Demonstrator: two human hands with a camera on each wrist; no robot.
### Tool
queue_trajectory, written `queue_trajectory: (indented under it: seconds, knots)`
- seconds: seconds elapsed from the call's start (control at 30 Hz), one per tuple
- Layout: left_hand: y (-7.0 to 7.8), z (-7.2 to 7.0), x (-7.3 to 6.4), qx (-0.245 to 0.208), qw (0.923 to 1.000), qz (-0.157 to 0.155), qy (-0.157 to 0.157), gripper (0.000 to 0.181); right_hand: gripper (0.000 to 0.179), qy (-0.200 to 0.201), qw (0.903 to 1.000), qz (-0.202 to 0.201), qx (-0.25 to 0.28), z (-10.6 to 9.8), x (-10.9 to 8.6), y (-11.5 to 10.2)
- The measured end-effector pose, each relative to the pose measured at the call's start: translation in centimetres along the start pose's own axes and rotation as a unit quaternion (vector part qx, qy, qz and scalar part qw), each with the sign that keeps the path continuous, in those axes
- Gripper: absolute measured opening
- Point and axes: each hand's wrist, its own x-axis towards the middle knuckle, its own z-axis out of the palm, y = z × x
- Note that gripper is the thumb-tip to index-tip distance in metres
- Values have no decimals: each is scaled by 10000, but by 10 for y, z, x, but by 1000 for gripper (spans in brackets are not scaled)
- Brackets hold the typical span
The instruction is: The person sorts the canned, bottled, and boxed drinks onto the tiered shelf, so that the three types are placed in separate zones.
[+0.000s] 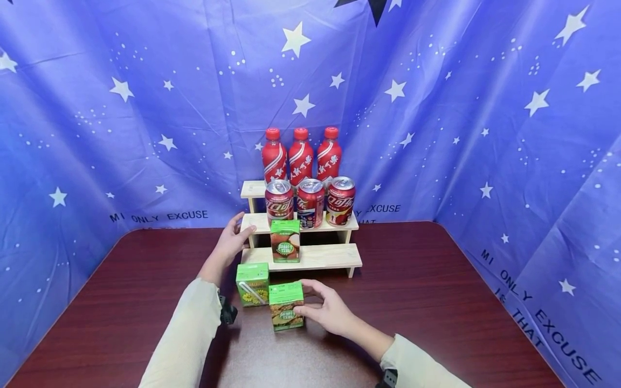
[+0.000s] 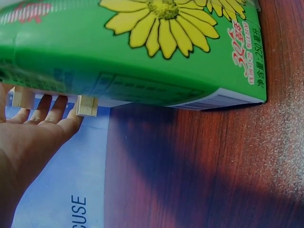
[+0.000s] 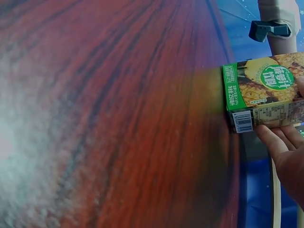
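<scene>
My right hand (image 1: 335,311) grips the right side of a green-topped pineapple juice carton (image 1: 286,306), thumb in front and fingers behind. That carton is upright in front of the stand; whether its base touches the table I cannot tell. My left hand (image 1: 230,242) rests against the left side of the wooden step stand (image 1: 322,257), its fingers extended by the ends of the boards in the left wrist view. A green chrysanthemum drink carton (image 1: 252,285) stands on the table just in front of that hand. Another green-topped carton (image 1: 285,242) stands on the lowest step.
Three red cola cans (image 1: 310,202) line the middle step. Behind them, three red bottles (image 1: 301,156) stand on the top step. A dark red wooden table (image 1: 412,302) carries everything. A blue star-printed curtain (image 1: 170,108) hangs behind and beside it.
</scene>
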Motion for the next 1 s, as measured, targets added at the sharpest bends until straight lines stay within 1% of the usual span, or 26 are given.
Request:
queue_trajectory:
  seconds: [0.13, 0.33, 0.53, 0.7, 0.87, 1.0]
  knots:
    - [1, 1, 0, -29, 10000, 32, 2, 70, 55, 70, 9999, -103, 4, -3, -1, -2]
    - [0, 0, -1, 8, 10000, 0, 38, 69, 57, 197, 9997, -87, -73, -12, -4, -9]
    - [0, 1, 0, -10, 10000, 22, 42, 69, 56, 387, 9979, -335, -399, -23, -5, -14]
    - [0, 1, 1, -36, 10000, 36, 9, 70, 55, 421, 9974, -488, -335, -31, -6, -17]
    - [0, 1, 1, 38, 10000, -13, 37, 70, 57, 491, 9975, -424, -267, -37, -8, -19]
    - [-1, 0, 1, 42, 9999, 12, 91, 69, 57, 694, 9961, -410, -358, -43, -10, -19]
